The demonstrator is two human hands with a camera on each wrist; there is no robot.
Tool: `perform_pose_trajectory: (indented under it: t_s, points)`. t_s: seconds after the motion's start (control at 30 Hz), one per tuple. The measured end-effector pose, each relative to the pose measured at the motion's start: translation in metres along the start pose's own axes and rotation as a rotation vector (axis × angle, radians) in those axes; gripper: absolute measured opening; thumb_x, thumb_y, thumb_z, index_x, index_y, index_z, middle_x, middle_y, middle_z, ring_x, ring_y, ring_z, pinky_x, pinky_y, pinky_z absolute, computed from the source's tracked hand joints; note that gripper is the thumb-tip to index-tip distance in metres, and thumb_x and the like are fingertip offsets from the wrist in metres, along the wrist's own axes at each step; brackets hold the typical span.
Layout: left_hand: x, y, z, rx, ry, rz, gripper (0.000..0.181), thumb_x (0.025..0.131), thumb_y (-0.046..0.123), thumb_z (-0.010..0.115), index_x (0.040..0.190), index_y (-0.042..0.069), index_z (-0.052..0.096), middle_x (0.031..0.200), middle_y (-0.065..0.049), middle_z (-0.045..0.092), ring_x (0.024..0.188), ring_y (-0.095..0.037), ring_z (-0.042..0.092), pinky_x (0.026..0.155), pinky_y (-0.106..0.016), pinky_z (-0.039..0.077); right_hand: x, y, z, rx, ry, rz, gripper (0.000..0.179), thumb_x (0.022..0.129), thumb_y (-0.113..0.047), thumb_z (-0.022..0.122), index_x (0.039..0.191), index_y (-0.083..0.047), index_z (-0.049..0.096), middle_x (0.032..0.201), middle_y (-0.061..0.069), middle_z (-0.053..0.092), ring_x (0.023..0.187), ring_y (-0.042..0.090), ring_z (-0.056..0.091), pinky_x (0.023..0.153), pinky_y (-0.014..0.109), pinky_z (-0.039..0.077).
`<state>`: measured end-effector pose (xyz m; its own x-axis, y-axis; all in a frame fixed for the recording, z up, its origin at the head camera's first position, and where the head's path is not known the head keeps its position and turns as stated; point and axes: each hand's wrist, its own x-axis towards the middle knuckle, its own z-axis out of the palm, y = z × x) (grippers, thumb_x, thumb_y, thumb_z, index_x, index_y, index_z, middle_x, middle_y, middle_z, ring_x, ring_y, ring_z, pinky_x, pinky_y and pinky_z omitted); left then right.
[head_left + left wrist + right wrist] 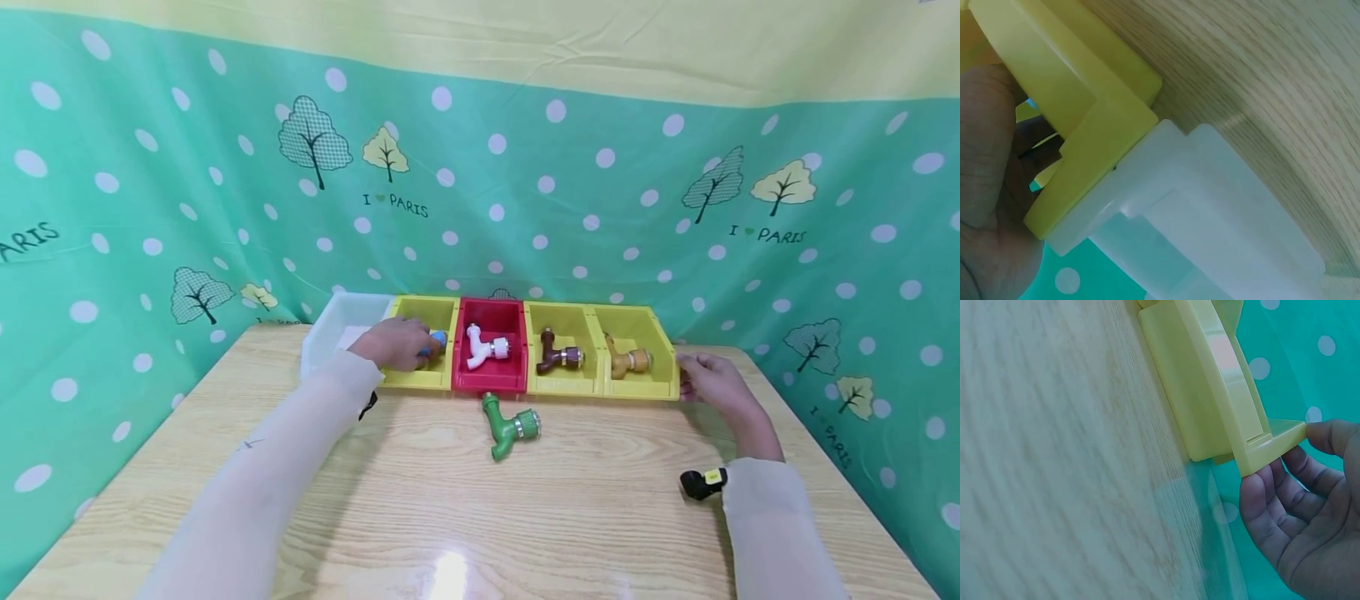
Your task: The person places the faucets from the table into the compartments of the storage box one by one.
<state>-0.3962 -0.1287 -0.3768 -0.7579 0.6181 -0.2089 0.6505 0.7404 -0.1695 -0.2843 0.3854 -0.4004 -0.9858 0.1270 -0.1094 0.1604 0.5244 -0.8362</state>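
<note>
My left hand reaches into the left yellow bin, its fingers around a blue tap that they mostly hide. In the left wrist view the thumb and fingers curl inside that bin, with only a bit of blue showing. At the row's other end, my right hand grips the side edge of the rightmost yellow bin between thumb and fingertips. A green tap lies on the table in front of the red bin.
The joined row also has a white bin at the left. A white tap lies in the red bin, a brown tap and an orange-yellow tap in the two right yellow bins. A polka-dot curtain hangs behind the wooden table.
</note>
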Motion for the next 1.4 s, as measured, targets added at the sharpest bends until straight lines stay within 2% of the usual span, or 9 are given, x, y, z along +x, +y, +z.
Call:
perform_pose_trajectory:
  t_s: [0.13,0.3,0.43,0.63,0.8,0.93,1.07,1.2,1.4]
  points:
    - [-0.005,-0.002,-0.005,-0.098,0.033,-0.013,0.021,0.104,0.032,0.060,0.118,0.029,0.075,0.116,-0.005,0.067,0.106,-0.027,0.059,0.100,-0.049,0.051,0.001,0.001,0.001,0.001,0.003,0.002,0.058,0.111,-0.043,0.035,0.129,0.010,0.051,0.108,0.018,0.057,0.090,0.022,0.060,0.077,0.032,0.060]
    - [-0.016,-0.001,-0.012,-0.178,0.126,-0.001,0.023,0.102,0.028,0.064,0.118,0.019,0.078,0.114,-0.001,0.071,0.103,-0.026,0.063,0.096,-0.046,0.054,0.002,0.002,0.001,-0.005,0.004,-0.002,0.060,0.111,-0.043,0.035,0.131,0.011,0.051,0.109,0.018,0.057,0.090,0.023,0.060,0.076,0.031,0.060]
    - [-0.026,0.004,-0.016,-0.146,0.224,0.026,0.019,0.100,0.024,0.066,0.112,0.015,0.079,0.107,-0.002,0.072,0.099,-0.026,0.063,0.092,-0.047,0.054,0.002,0.002,0.001,-0.004,0.007,-0.003,0.060,0.111,-0.044,0.035,0.131,0.010,0.051,0.108,0.018,0.057,0.090,0.023,0.060,0.075,0.031,0.060]
    - [-0.040,0.019,-0.018,-0.067,0.378,0.061,0.012,0.099,0.025,0.069,0.099,0.018,0.078,0.090,0.002,0.066,0.088,-0.022,0.059,0.081,-0.043,0.051,0.002,0.002,0.001,-0.002,-0.001,-0.015,0.057,0.111,-0.041,0.035,0.130,0.011,0.051,0.107,0.018,0.058,0.088,0.022,0.061,0.075,0.031,0.060]
    - [-0.047,0.039,-0.019,-0.024,0.459,0.094,0.013,0.098,0.027,0.070,0.104,0.019,0.077,0.097,0.000,0.068,0.094,-0.023,0.059,0.086,-0.042,0.050,0.003,0.003,0.000,-0.001,0.005,-0.019,0.056,0.111,-0.040,0.036,0.127,0.011,0.052,0.106,0.017,0.058,0.087,0.021,0.061,0.075,0.032,0.060]
    - [-0.051,0.058,-0.021,-0.055,0.465,0.108,0.019,0.096,0.028,0.072,0.110,0.017,0.078,0.106,-0.002,0.070,0.101,-0.024,0.060,0.092,-0.043,0.050,0.002,0.003,-0.001,0.006,0.003,-0.021,0.054,0.111,-0.040,0.036,0.123,0.010,0.053,0.104,0.017,0.058,0.086,0.020,0.061,0.075,0.033,0.060]
    - [-0.053,0.074,-0.021,-0.131,0.444,0.141,0.021,0.094,0.030,0.075,0.112,0.019,0.078,0.106,-0.001,0.069,0.099,-0.019,0.059,0.089,-0.038,0.052,0.001,0.003,0.000,0.009,0.003,-0.022,0.055,0.111,-0.041,0.037,0.120,0.010,0.054,0.103,0.016,0.058,0.085,0.020,0.061,0.076,0.034,0.060]
    - [-0.051,0.087,-0.018,-0.167,0.428,0.212,0.016,0.095,0.029,0.073,0.109,0.021,0.077,0.101,0.003,0.067,0.094,-0.015,0.056,0.085,-0.033,0.051,0.000,0.002,0.001,0.020,0.024,-0.017,0.054,0.111,-0.041,0.039,0.118,0.010,0.055,0.101,0.015,0.059,0.083,0.020,0.061,0.073,0.034,0.060]
    - [-0.047,0.108,-0.013,-0.177,0.386,0.338,0.018,0.098,0.028,0.069,0.114,0.023,0.076,0.106,0.004,0.066,0.096,-0.013,0.057,0.088,-0.032,0.051,-0.001,0.002,0.000,0.016,0.025,-0.027,0.052,0.111,-0.039,0.039,0.119,0.010,0.055,0.100,0.015,0.060,0.082,0.020,0.062,0.072,0.034,0.061]
